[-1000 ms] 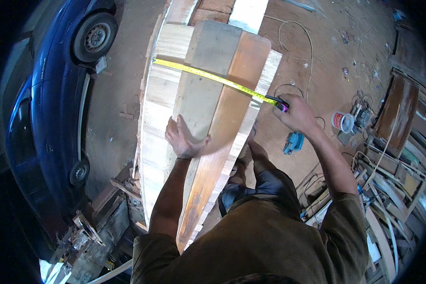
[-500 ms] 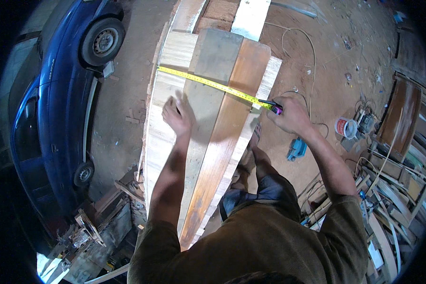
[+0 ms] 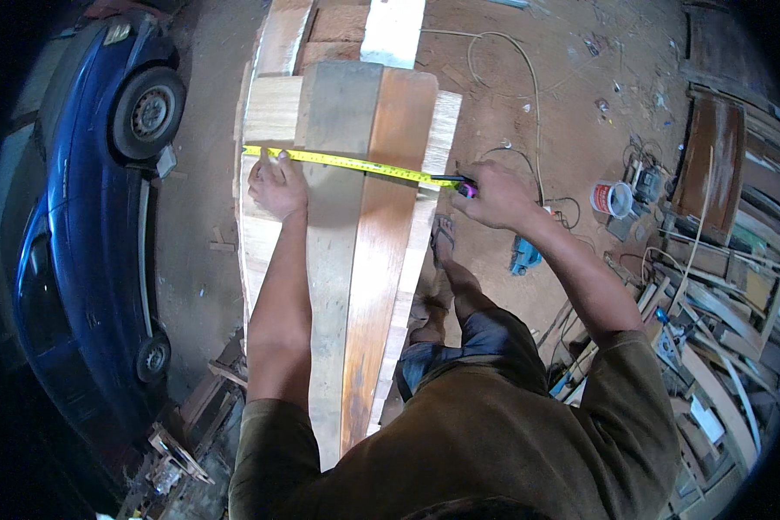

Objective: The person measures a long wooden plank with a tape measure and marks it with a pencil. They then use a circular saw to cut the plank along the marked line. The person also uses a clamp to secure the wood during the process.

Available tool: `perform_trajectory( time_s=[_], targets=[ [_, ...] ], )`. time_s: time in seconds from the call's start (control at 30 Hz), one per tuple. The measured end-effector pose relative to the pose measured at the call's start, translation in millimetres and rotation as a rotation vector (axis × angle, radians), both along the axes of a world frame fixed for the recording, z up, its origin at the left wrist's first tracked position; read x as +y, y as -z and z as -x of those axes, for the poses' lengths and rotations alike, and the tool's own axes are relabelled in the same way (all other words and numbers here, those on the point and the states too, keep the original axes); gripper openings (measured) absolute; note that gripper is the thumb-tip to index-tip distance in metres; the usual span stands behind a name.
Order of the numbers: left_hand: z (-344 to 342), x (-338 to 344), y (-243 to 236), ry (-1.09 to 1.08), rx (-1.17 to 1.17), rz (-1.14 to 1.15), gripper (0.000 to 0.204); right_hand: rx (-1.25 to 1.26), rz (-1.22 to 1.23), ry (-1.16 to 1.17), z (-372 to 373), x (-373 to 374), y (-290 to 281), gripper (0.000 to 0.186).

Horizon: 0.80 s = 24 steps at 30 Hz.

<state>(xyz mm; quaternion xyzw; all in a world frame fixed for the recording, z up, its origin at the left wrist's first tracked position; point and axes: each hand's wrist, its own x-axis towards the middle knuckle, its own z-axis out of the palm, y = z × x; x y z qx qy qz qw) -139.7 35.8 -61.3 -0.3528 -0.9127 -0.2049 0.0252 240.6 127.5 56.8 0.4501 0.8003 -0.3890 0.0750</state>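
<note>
The tape measure (image 3: 347, 162) is gripped by the right hand (image 3: 497, 197); by the left hand (image 3: 279, 191), fingers apart, it is likely pressed flat.

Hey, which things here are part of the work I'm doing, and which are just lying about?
In use:
Yellow tape measure, case in your right hand, left hand near its far end
Grey board, orange-brown board and pale boards under the tape

Lying about:
Teal tool
White bucket
Scrap wood pile
Blue car, off to the left
</note>
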Motion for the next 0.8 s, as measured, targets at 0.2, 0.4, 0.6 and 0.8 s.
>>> perform_trajectory(
  time_s=[0.2, 0.4, 0.6, 0.8],
  targets=[
    [-2, -1, -4, -0.014, -0.014, 0.024, 0.065, 0.075, -0.014, 0.081, 1, -4, 2, 0.04],
    [2, -3, 1, 0.008, 0.006, -0.021, 0.066, 0.134, -0.051, 0.042, -1, -4, 6, 0.04],
    [3, -5, 2, 0.001, 0.003, -0.014, 0.065, 0.03, -0.057, 0.011, 0, -5, 7, 0.04],
    [-1, -3, -2, 0.01, 0.015, -0.043, 0.065, 0.111, -0.242, -0.019, -6, -16, 31, 0.039]
  ],
)
